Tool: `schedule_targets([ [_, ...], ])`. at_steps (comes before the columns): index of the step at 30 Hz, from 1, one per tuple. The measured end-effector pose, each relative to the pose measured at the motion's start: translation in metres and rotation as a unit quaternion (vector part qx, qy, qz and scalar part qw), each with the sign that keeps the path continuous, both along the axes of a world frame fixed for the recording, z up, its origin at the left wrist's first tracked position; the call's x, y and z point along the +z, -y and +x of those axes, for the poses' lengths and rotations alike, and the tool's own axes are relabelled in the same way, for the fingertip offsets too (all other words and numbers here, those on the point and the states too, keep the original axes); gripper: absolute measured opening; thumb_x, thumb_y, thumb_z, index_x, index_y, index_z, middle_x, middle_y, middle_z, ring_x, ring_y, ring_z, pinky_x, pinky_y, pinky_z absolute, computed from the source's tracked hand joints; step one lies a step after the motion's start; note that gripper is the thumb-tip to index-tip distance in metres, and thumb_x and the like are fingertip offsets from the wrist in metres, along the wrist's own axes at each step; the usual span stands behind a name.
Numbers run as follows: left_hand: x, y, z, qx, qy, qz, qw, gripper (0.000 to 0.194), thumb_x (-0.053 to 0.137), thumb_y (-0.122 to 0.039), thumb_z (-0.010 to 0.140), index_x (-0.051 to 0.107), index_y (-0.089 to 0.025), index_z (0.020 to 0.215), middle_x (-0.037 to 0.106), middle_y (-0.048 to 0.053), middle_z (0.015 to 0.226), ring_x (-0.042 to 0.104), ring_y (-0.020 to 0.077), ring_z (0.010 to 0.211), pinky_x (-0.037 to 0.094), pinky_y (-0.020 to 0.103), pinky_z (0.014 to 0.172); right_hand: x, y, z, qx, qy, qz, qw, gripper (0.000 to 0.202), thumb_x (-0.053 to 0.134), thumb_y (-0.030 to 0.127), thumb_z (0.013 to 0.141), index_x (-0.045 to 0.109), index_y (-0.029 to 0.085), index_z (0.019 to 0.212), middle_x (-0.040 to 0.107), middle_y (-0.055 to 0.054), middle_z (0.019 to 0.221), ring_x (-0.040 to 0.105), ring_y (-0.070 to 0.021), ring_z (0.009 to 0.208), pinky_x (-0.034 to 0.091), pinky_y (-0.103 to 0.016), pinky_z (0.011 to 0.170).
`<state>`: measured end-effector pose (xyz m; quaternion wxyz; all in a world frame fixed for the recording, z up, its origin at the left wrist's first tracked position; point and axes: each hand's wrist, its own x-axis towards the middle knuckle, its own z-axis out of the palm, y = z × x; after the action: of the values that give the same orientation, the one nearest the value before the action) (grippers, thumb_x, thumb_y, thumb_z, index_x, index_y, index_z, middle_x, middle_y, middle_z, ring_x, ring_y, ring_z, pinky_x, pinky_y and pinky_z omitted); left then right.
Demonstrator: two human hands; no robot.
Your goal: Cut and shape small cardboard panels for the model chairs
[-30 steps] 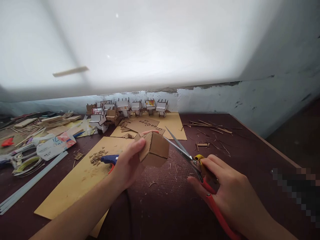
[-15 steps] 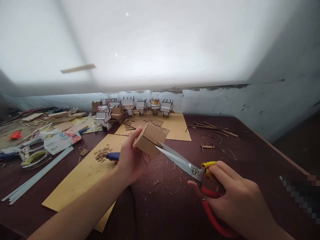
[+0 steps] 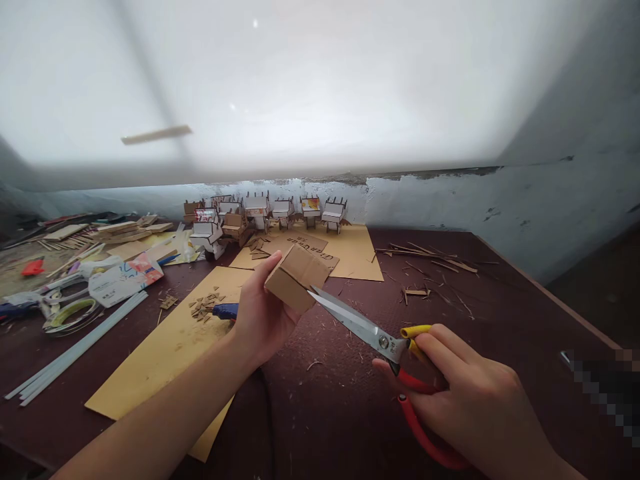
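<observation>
A small brown cardboard box [image 3: 296, 277] is held tilted above the table by my left hand [image 3: 263, 317], its thumb along the box's left side. My right hand [image 3: 475, 390] grips scissors [image 3: 363, 325] with red and yellow handles. The scissor blades are slightly apart, and their tips are at the box's right edge; whether they touch it I cannot tell. Behind my left wrist, a blue tool [image 3: 225, 311] lies on a long yellow-brown cardboard sheet [image 3: 165, 360], beside small cardboard scraps [image 3: 203, 307].
Several small cardboard models [image 3: 257, 210] stand along the back wall. Pale glue sticks [image 3: 80, 347], tape rolls [image 3: 73, 315] and wood pieces [image 3: 117, 233] lie at left. Thin strips [image 3: 430, 253] are at back right. A dark cable [image 3: 267, 413] runs at the front.
The scissors and my right hand have shifted slightly left. The box has moved a little left with my left hand, and the blades look a bit closer together.
</observation>
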<state>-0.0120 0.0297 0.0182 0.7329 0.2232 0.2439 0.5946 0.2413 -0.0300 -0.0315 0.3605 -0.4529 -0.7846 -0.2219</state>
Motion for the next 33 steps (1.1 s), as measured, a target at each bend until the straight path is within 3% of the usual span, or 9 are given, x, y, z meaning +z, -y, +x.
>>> schedule_targets([
  [8,0.0058,0.0025,0.0039,0.042,-0.004,-0.007,0.999,0.019,0.055,-0.03,0.1,0.069,-0.018,0.094,0.075,0.003,0.08,0.072,0.0158,0.065,0.061,0.023,0.056,-0.0013,0.0041,0.0023,-0.069,0.054,0.017,0.996,0.013,0.062,0.026,0.092,0.058,0.02,0.081,0.074,-0.003,0.085,0.059,-0.0137,0.051,0.032,-0.031,0.053],
  [14,0.0072,0.0024,0.0073,0.061,-0.025,0.007,0.998,0.023,0.051,-0.032,0.104,0.069,-0.018,0.098,0.075,0.002,0.085,0.072,0.0159,0.069,0.061,0.024,0.057,-0.0034,0.0028,0.0006,-0.087,0.053,0.023,0.995,0.021,0.061,0.036,0.096,0.057,0.019,0.084,0.073,0.0,0.084,0.06,-0.0145,0.053,0.029,-0.032,0.053],
  [22,0.0043,0.0014,0.0062,0.048,-0.033,0.017,0.998,0.016,0.067,-0.033,0.094,0.066,-0.018,0.1,0.075,0.003,0.087,0.072,0.0155,0.072,0.061,0.021,0.059,-0.003,0.0025,0.0026,-0.077,0.053,0.03,0.995,0.022,0.059,0.033,0.098,0.058,0.02,0.081,0.069,0.0,0.078,0.056,-0.0137,0.051,0.029,-0.031,0.052],
  [33,-0.0005,-0.0002,0.0056,0.021,-0.012,0.012,1.0,0.022,0.065,-0.033,0.095,0.066,-0.017,0.11,0.075,0.005,0.089,0.072,0.0153,0.074,0.061,0.021,0.062,-0.0019,0.0025,0.0046,-0.06,0.056,0.032,0.996,0.014,0.058,0.018,0.09,0.059,0.02,0.076,0.069,-0.001,0.076,0.055,-0.0129,0.048,0.028,-0.03,0.049],
])
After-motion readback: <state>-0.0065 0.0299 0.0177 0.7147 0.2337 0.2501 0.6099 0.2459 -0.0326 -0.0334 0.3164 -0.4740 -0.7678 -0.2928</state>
